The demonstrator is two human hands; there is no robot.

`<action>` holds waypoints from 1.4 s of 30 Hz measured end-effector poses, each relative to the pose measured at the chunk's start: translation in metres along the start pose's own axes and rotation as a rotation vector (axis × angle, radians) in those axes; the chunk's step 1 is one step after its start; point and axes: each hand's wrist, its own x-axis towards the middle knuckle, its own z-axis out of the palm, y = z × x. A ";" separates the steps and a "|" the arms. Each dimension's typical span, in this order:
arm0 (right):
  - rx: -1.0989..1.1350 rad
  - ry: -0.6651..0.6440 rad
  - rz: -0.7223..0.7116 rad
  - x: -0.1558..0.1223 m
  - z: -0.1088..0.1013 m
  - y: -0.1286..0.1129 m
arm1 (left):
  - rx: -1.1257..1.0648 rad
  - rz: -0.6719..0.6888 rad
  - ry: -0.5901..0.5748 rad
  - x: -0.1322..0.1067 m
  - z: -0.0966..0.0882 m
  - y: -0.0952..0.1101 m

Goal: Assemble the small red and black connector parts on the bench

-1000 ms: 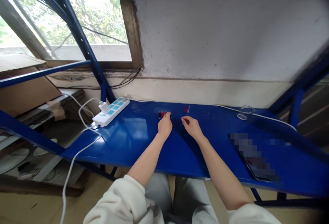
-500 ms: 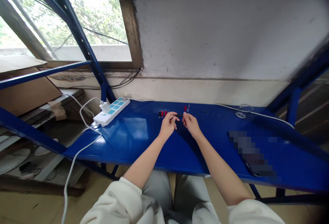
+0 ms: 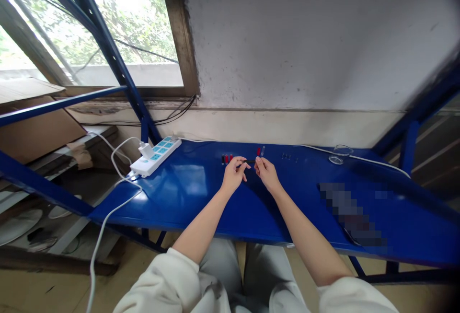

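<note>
Between my hands, above the blue table, is a thin black rod-like piece (image 3: 250,161), too small to name more exactly. My left hand (image 3: 234,174) pinches its left end, and my right hand (image 3: 265,171) has closed fingers on its right end. Just beyond my left hand stand a small black piece (image 3: 223,159) and red pieces (image 3: 226,159) in a row. Past my right hand are another small red piece (image 3: 258,151) and a slim clear piece (image 3: 263,150). Parts of the rod are hidden by my fingers.
A white power strip (image 3: 156,156) with a plugged-in charger (image 3: 145,150) lies on the left of the blue table (image 3: 172,207). Several tiny clear pieces (image 3: 286,156) sit right of centre. Farther right are a clear round container (image 3: 336,159) and a dark pixelated flat object (image 3: 350,214).
Both hands stay at nearly the same spot, still holding the black piece. The view has shifted very slightly; nothing on the table has visibly moved.
</note>
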 end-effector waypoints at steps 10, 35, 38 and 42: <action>-0.084 -0.004 -0.050 -0.002 0.001 0.002 | 0.242 0.029 0.003 -0.003 0.000 -0.001; 0.081 -0.120 -0.100 0.004 0.001 0.010 | -0.016 -0.017 0.170 0.006 -0.004 -0.005; 0.092 -0.086 -0.084 0.003 0.001 0.007 | -0.049 -0.016 0.149 0.005 -0.004 -0.004; 0.078 -0.011 -0.078 0.002 -0.001 0.003 | -0.064 -0.060 0.142 0.003 -0.004 0.000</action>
